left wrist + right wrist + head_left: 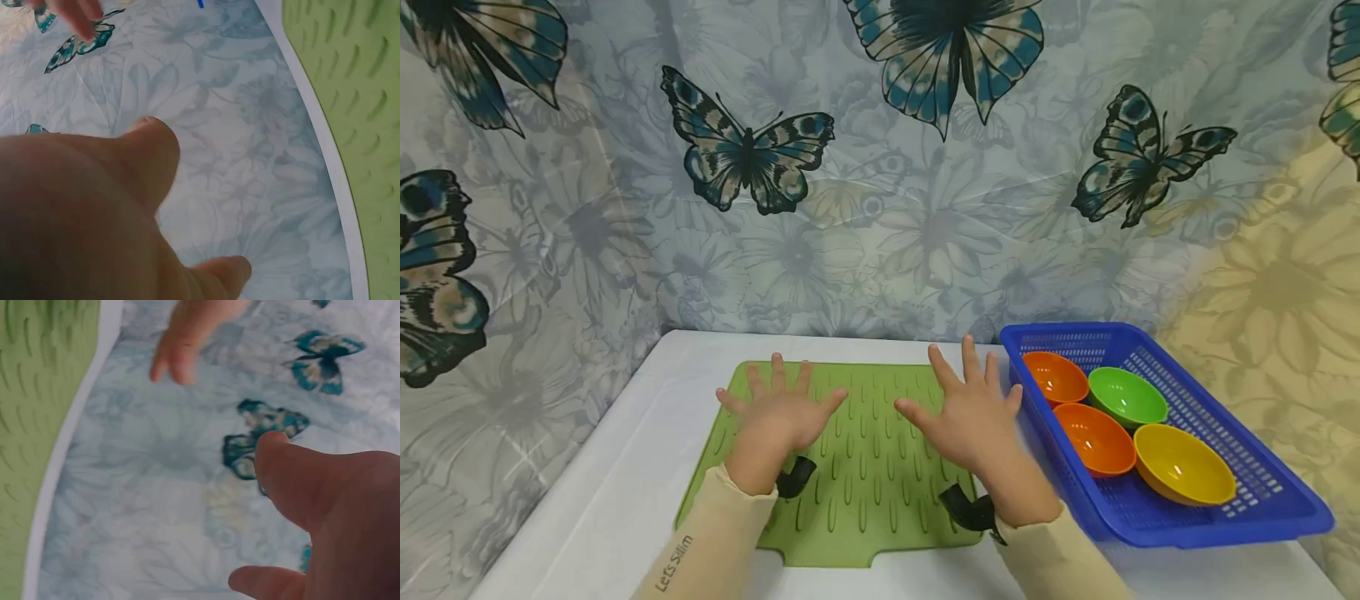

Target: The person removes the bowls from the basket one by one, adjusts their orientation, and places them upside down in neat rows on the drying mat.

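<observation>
Both hands are raised over a green ridged mat, their fingers spread and straight. My left hand is over the mat's left part and holds nothing. Over the mat's right edge, near the basket, my right hand is likewise without anything in it. A blue plastic basket stands at the right. Inside it sit two orange bowls, a green bowl and a yellow bowl. Each wrist view shows part of its own hand large in front, with fingers of the other hand at the top.
The mat lies on a white-covered table. Behind and beside the table hangs a grey-blue cloth printed with flowers and butterflies. Black straps show at both wrists, below beige sleeves.
</observation>
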The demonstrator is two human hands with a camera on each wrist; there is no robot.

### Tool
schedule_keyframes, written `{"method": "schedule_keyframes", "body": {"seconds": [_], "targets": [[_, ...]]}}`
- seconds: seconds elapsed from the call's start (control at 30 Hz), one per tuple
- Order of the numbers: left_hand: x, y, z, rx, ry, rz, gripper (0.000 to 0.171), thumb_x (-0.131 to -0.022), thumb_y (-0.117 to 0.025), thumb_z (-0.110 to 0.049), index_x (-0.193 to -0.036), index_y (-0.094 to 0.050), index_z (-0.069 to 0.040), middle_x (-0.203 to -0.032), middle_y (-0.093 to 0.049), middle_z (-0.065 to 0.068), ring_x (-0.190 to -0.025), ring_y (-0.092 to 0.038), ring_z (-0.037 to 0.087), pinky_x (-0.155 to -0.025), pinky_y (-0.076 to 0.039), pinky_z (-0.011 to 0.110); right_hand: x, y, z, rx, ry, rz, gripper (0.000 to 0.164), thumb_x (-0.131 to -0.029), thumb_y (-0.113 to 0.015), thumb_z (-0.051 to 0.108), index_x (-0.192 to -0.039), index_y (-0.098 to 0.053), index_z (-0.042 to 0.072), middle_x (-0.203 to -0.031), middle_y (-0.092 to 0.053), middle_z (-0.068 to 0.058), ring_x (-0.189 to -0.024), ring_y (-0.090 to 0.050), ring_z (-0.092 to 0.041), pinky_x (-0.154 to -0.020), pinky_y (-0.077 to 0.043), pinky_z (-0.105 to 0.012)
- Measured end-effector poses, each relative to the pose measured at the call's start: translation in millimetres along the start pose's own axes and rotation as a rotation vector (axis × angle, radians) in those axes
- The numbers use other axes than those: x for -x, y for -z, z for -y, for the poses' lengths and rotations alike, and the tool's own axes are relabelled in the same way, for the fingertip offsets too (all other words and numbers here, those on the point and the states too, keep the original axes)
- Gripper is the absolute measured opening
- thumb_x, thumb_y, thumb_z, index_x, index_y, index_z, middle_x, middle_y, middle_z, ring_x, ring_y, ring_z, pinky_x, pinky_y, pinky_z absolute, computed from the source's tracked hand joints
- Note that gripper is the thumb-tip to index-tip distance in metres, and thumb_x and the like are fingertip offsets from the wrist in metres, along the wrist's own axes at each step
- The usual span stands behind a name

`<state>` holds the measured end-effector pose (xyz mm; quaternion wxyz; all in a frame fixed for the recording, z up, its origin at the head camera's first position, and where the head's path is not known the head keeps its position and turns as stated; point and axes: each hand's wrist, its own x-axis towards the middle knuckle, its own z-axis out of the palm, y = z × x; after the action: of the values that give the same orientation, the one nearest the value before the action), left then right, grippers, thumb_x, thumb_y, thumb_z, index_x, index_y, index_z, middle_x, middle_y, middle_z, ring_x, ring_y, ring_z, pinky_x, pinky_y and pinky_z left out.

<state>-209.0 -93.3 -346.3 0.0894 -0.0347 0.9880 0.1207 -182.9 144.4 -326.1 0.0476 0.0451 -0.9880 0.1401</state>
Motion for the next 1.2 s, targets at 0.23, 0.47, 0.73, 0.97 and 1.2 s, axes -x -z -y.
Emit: {"method": "schedule_keyframes", "body": {"seconds": [0.23,0.47,0.73,0.97,1.2], "targets": [[-0.9,16.3,48.9,0.111,-0.087,0.070,0.100,-0.087,-0.029,-0.085,-0.162,-0.014,-0.019,-0.162,0.009,0.024,-0.141,0.015,0.054,-0.096,0.005,0.083,21.7,74.2,-39.4,-0.148,0.155,0.039,0.090,-0.092,-0.052,0.069,-0.162,-0.018,0.024,-0.164,0.007,-0.018,-0.142,-0.006,-0.056,-0.099,-0.018,-0.080],[-8.5,16.8,118.2,0.385,-0.230,0.205,0.099,-0.093,-0.051,-0.068,-0.160,-0.012,-0.007,-0.157,0.005,0.036,-0.140,0.002,0.059,-0.103,-0.011,0.077,22.1,129.7,-135.4,-0.296,0.084,0.154,0.079,-0.102,-0.053,0.048,-0.162,-0.008,0.023,-0.162,0.006,-0.025,-0.139,-0.001,-0.061,-0.093,-0.012,-0.084],[-7.0,3.1,176.6,0.797,-0.181,0.444,0.091,-0.098,-0.066,-0.037,-0.162,-0.004,-0.020,-0.160,0.008,0.028,-0.140,-0.013,0.057,-0.083,-0.049,0.066,26.9,146.1,-251.7,-0.481,-0.205,0.385,0.083,-0.106,-0.033,0.050,-0.152,0.023,0.011,-0.148,0.025,-0.040,-0.121,-0.005,-0.076,-0.077,-0.040,-0.078],[-9.7,-6.5,193.5,0.915,-0.194,0.476,0.087,-0.097,-0.068,-0.023,-0.162,-0.011,-0.015,-0.158,0.001,0.032,-0.134,-0.031,0.055,-0.084,-0.053,0.059,28.0,128.8,-313.3,-0.668,-0.411,0.535,0.090,-0.105,-0.036,0.054,-0.148,0.028,0.008,-0.143,0.032,-0.041,-0.119,0.000,-0.078,-0.079,-0.048,-0.067],[-14.2,-12.1,198.1,0.873,-0.166,0.470,0.081,-0.094,-0.071,-0.018,-0.159,-0.024,-0.009,-0.159,-0.008,0.031,-0.130,-0.041,0.050,-0.083,-0.055,0.054,25.5,108.7,-338.9,-0.735,-0.437,0.518,0.088,-0.107,-0.037,0.047,-0.147,0.020,-0.008,-0.144,0.027,-0.042,-0.127,0.001,-0.067,-0.091,-0.044,-0.066]]}}
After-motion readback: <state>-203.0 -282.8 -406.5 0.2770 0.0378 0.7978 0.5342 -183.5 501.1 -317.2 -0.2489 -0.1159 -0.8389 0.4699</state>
